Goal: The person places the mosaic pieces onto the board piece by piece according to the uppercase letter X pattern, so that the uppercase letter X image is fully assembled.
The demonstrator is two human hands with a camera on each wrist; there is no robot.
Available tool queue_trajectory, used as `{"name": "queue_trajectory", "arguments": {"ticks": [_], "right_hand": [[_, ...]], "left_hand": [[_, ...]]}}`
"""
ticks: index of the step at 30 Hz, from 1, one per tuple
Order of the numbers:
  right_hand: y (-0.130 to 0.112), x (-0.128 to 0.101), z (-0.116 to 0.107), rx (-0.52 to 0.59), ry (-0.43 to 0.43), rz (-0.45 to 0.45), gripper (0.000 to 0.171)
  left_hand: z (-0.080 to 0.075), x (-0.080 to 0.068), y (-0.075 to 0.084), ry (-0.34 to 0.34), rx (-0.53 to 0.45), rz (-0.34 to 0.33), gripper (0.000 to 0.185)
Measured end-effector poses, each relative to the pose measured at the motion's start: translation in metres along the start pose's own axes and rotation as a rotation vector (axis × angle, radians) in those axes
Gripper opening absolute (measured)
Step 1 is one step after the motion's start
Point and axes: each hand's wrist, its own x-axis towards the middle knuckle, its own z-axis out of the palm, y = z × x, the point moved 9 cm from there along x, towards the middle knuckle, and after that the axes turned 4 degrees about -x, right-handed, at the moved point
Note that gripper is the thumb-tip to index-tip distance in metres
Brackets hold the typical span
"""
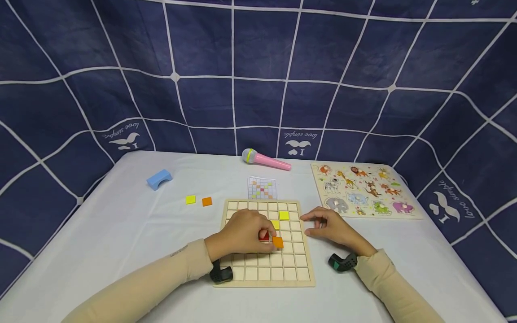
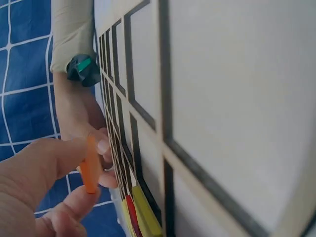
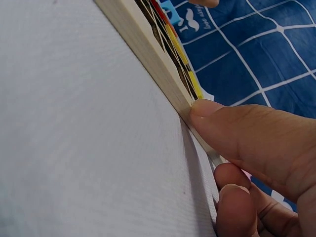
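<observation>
My left hand (image 1: 246,231) pinches an orange square tile (image 1: 278,242) between thumb and fingertips, above the wooden grid board (image 1: 264,284). In the left wrist view the orange tile (image 2: 90,170) stands on edge in the pinch, apart from the board. A yellow tile (image 1: 284,215), another yellow tile (image 1: 275,224) and a red tile (image 1: 264,237) lie in a diagonal row of cells; left fingers partly cover the lower ones. My right hand (image 1: 333,228) touches the board's right edge with thumb and fingertips, and the right wrist view shows its thumb (image 3: 217,116) against the rim.
A yellow tile (image 1: 190,199) and an orange tile (image 1: 207,201) lie left of the board. Behind it is a printed colour-grid card (image 1: 262,187). Further out are a blue arch block (image 1: 159,179), a pink toy microphone (image 1: 270,161) and an animal peg puzzle (image 1: 359,188).
</observation>
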Motion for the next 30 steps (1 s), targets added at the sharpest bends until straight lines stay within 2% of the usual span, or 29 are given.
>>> {"name": "queue_trajectory", "arguments": {"ticks": [12,30], "right_hand": [[0.001,0.0,0.0,0.012,-0.003,0.011,0.036],[0.003,0.001,0.0,0.012,-0.004,0.025,0.036]], "left_hand": [[0.009,0.0,-0.003,-0.064,0.043,-0.028,0.022],[0.012,0.0,-0.005,-0.122,0.02,-0.061,0.023]]}}
